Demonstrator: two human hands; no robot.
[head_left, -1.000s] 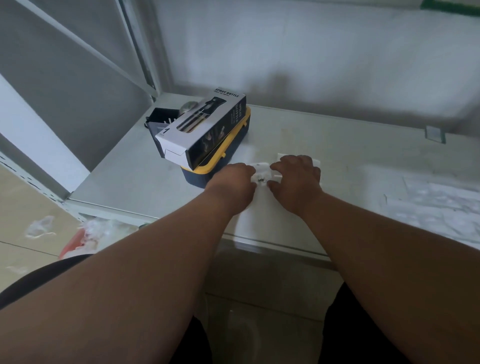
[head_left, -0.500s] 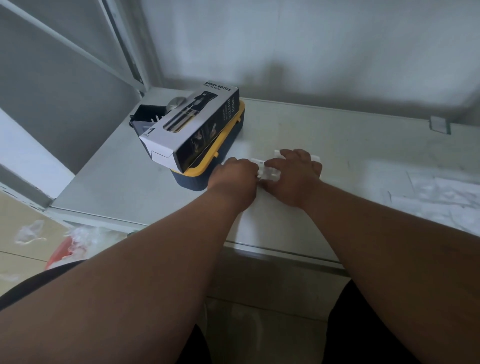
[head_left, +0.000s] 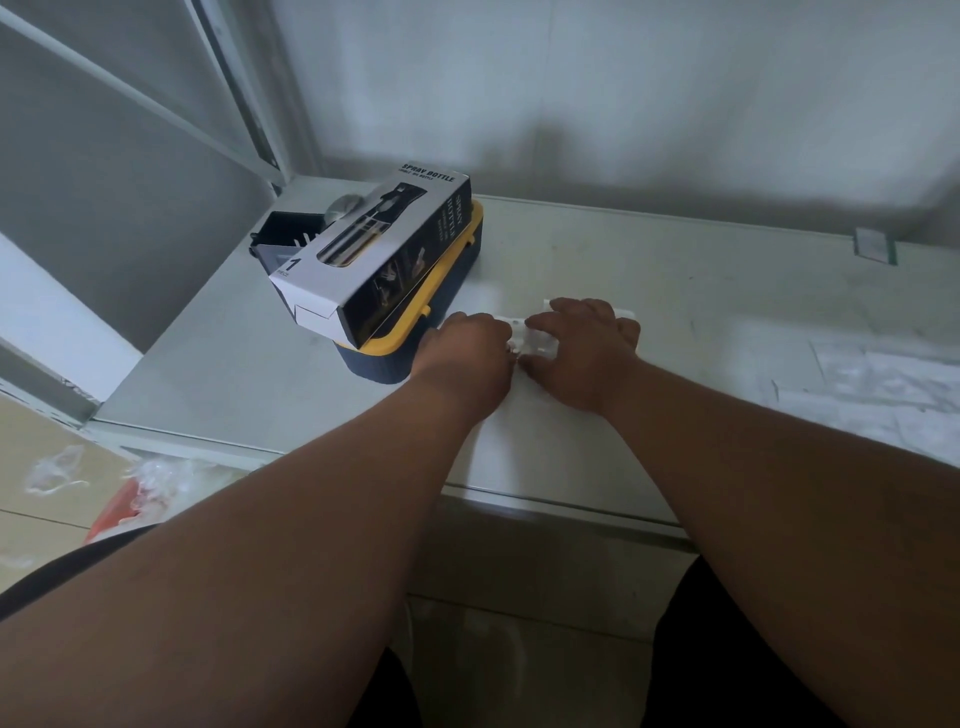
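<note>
- Head view, looking down on two bare forearms stretched over a pale worktop.
- Between the hands, a small clear packet, low over the worktop and just right of a blue and yellow case carrying a spray bottle box.
- Judged early in the work: packet seemingly not yet opened, contents too small to tell, pulling apart left to do.
- left hand: grip narrow, fingertips curled onto the packet's left edge.
- right hand: grip narrow, thumb and fingers pinching the right edge.

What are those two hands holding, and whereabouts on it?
A small clear plastic packet: the left hand pinches its left end, the right hand grips its right end. Its contents are too small to tell.
</note>
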